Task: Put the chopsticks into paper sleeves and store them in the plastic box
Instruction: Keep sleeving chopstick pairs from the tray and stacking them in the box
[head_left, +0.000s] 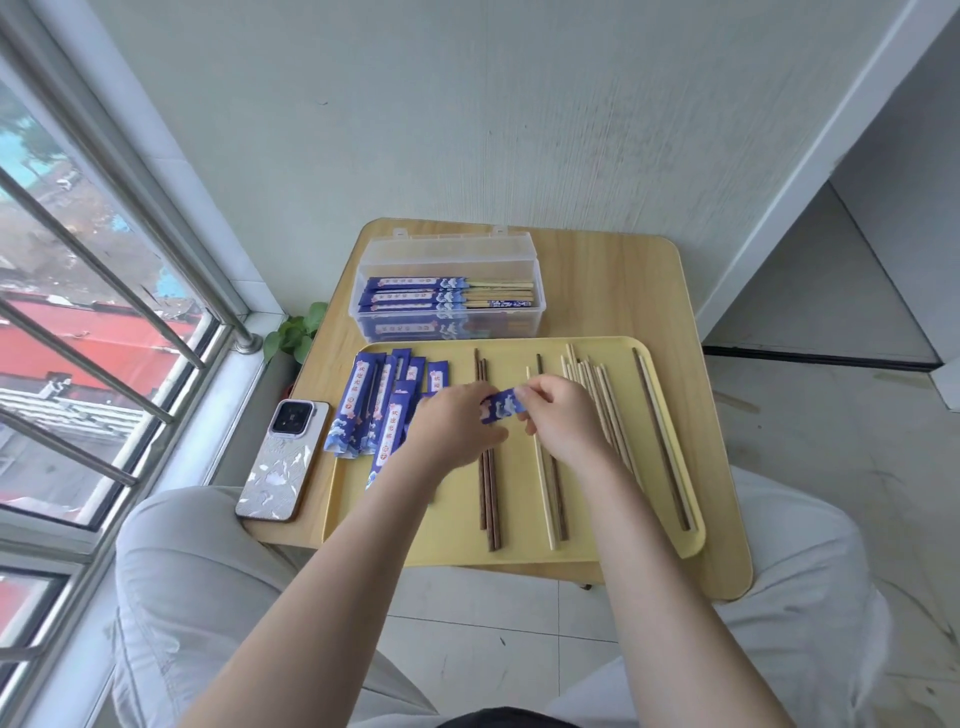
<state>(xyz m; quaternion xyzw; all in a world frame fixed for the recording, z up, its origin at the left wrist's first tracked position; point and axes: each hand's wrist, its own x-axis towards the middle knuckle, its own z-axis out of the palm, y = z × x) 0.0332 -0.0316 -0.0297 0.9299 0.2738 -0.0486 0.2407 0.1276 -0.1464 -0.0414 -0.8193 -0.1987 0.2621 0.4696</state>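
1. Both hands meet over the middle of the yellow tray. Left hand and right hand each pinch one end of a single blue paper sleeve, held just above the tray; no chopstick is in it yet.
2. Paper sleeve: judged very light, thin and easily creased or torn. Hold it near the open mouth with light finger pressure, and keep the mouth spread so a tip can enter.
3. Spare sleeves lie in an overlapping heap on the left of the tray, partly under the left hand.
4. Loose chopsticks lie lengthwise on the tray: a dark pair below the left hand, a mixed light and dark pair below the right hand, a pale bundle further right, and one more pair along the right edge.
5. Chopsticks: judged light, stiff and smooth, likely to roll. Take them as an aligned pair near the thick end and feed the narrow tips in first.
6. Clear plastic box stands open behind the tray, holding several sleeved pairs lying flat.
7. Surface: a small wooden table against a pale wall, with a phone beside the tray's left edge.
8. Room: a barred window on the left, a small plant by the sill, tiled floor below.
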